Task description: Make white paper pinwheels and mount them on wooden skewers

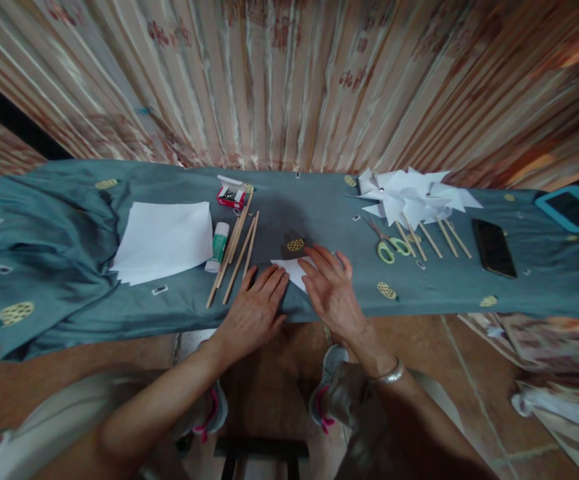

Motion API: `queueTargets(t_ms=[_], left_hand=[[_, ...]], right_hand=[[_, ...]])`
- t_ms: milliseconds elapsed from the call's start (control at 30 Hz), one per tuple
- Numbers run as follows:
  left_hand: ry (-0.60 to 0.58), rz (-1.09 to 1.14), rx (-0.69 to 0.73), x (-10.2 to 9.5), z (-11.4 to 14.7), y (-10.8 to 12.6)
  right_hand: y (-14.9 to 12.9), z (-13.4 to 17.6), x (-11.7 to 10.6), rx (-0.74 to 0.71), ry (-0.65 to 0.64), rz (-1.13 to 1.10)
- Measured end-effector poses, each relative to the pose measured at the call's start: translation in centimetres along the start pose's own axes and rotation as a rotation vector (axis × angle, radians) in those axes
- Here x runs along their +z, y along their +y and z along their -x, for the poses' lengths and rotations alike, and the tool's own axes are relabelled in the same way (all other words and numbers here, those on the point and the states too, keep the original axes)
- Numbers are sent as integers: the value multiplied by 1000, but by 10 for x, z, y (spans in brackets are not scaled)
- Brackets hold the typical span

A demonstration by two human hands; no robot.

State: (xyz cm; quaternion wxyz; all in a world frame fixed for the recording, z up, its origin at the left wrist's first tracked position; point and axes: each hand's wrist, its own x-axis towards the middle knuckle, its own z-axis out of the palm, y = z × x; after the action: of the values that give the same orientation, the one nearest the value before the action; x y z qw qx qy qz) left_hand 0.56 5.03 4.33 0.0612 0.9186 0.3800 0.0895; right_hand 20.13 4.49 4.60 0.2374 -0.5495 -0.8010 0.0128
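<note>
Two bare forearms (pixel 169 385) lie nearest my camera, with a silvery bracelet (pixel 394 373) around the right wrist. The left hand (pixel 256 305) is palm down with its fingers stretched out close together, tips at the left edge of a white paper triangle (pixel 294 269). The right hand (pixel 335 293) is also palm down, its fingers loosely spread over the right side of the same piece. From here I cannot tell whether either thumb is tucked under an edge. The triangle lies on the teal tablecloth (pixel 319 200), near its front edge and between the hands.

I judge the step to be setting a fold flat; the next move, to my mind, calls for one hand steadying the aligned edges while the other runs firmly down the crease.

Counting outward, I get one triangle, then, to its left, at least four loose wooden sticks (pixel 240 260), partly overlapping. Beside them are one green-and-white glue stick (pixel 217 247), one open red box (pixel 231 198) of small shiny pieces and one stack of white paper (pixel 164 233), sheets uncountable. To the right I count one pair of green-handled scissors (pixel 386 252) and a heap of paper pinwheels (pixel 412 190), too tangled to number, with five stick handles (pixel 430 241) showing. Farther out are one black smartphone (pixel 494 247) and one blue-framed tablet (pixel 575 208).
</note>
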Motion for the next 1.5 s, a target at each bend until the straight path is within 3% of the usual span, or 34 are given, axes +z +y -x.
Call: queueTargets(t_ms=[233, 700, 967, 1500], left_hand=[[19, -11, -27, -2, -6, 1], [19, -30, -36, -2, -8, 1], [36, -53, -14, -1, -8, 0], [25, -97, 10, -2, -7, 2]], right_hand=[[-10, 27, -1, -117, -99, 13], [-13, 37, 3, -11, -86, 86], [-12, 27, -2, -38, -114, 125], [6, 42, -10, 6, -98, -71]])
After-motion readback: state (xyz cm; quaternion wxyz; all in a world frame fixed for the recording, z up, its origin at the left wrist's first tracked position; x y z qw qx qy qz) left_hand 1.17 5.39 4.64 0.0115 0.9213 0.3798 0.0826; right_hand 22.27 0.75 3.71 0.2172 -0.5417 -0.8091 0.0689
